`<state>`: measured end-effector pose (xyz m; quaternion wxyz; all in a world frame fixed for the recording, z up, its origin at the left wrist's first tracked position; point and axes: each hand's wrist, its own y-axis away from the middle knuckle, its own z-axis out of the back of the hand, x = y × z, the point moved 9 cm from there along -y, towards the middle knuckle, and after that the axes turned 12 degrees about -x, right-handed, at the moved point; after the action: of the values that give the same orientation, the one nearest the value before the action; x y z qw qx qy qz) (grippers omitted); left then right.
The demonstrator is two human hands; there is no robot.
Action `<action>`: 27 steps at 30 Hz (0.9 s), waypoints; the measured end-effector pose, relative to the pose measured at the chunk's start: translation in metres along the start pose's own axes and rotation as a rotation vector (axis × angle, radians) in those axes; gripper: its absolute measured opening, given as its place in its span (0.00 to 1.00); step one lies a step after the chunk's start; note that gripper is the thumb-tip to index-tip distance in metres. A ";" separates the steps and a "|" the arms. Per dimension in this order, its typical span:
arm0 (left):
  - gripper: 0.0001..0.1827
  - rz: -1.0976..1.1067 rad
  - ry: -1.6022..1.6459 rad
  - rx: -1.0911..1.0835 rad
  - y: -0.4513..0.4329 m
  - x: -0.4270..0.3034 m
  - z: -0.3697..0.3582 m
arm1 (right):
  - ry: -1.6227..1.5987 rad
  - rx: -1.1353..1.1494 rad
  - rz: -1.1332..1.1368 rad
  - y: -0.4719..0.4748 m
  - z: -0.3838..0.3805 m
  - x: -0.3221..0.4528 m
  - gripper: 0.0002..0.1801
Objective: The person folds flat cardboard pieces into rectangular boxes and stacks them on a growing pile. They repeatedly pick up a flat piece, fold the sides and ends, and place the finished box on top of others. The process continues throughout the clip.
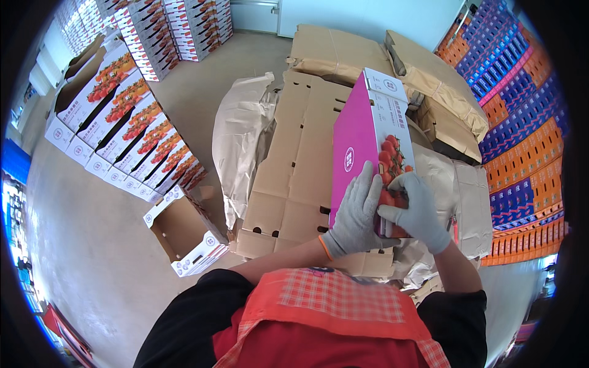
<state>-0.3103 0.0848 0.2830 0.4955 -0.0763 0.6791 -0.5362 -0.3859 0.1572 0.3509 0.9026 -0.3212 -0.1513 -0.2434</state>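
A printed cardboard carton (352,138), with a magenta face and a white side picturing tomatoes, stands tilted on edge before me. My left hand (356,214), in a grey glove with an orange cuff, presses along the carton's magenta face near its lower end. On the white side, my right hand (416,211), also gloved, grips the near corner with thumb and bent fingers. Beneath the carton lies a stack of flat brown cardboard blanks (280,175) with punched slots. The carton's far side is hidden.
An open carton (184,225) rests on the floor at left, beside a leaning stack of tomato-print cartons (124,129). Paper-wrapped bundles (340,48) lie behind the blanks, with crumpled wrapping paper (241,142) alongside. Orange and blue cartons (520,133) are piled high at right.
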 end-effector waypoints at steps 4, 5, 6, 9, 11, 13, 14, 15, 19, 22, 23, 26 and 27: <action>0.76 0.176 -0.004 0.052 0.015 0.014 -0.005 | -0.214 0.380 -0.427 -0.006 -0.025 -0.039 0.23; 0.77 0.212 -0.008 0.065 0.018 0.017 -0.006 | -0.324 0.401 -0.530 -0.006 -0.026 -0.045 0.23; 0.77 0.240 -0.008 0.088 0.021 0.019 -0.007 | -0.422 0.413 -0.636 -0.005 -0.028 -0.050 0.22; 0.77 0.321 -0.004 0.151 0.028 0.023 -0.013 | -0.488 0.416 -0.672 -0.008 -0.036 -0.046 0.19; 0.77 0.367 0.012 0.199 0.032 0.027 -0.019 | -0.261 0.427 -0.518 -0.014 -0.042 -0.038 0.17; 0.77 0.361 0.052 0.202 0.032 0.028 -0.023 | 0.036 0.338 -0.005 -0.031 -0.044 -0.002 0.11; 0.77 0.348 0.047 0.215 0.032 0.028 -0.025 | 0.016 0.277 0.122 -0.035 -0.044 0.012 0.10; 0.77 0.335 0.041 0.230 0.033 0.029 -0.027 | 0.006 0.181 0.218 -0.038 -0.040 0.024 0.09; 0.75 0.376 0.189 0.263 0.033 0.031 -0.031 | 0.004 0.330 0.169 -0.039 -0.055 0.025 0.15; 0.74 0.384 0.220 0.222 0.029 0.030 -0.026 | -0.117 0.447 0.025 -0.039 -0.059 0.016 0.20; 0.74 0.391 0.202 0.228 0.029 0.030 -0.026 | -0.169 0.478 0.008 -0.039 -0.060 0.016 0.21; 0.73 0.371 0.194 0.217 0.027 0.027 -0.025 | -0.304 0.480 0.001 -0.041 -0.060 0.016 0.22; 0.73 0.361 0.193 0.205 0.026 0.026 -0.024 | -0.349 0.455 0.021 -0.042 -0.059 0.017 0.22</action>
<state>-0.3305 0.0947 0.2447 0.5214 0.1486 0.6680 -0.5097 -0.3870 0.0849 0.3353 0.9142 -0.1488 -0.3520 -0.1350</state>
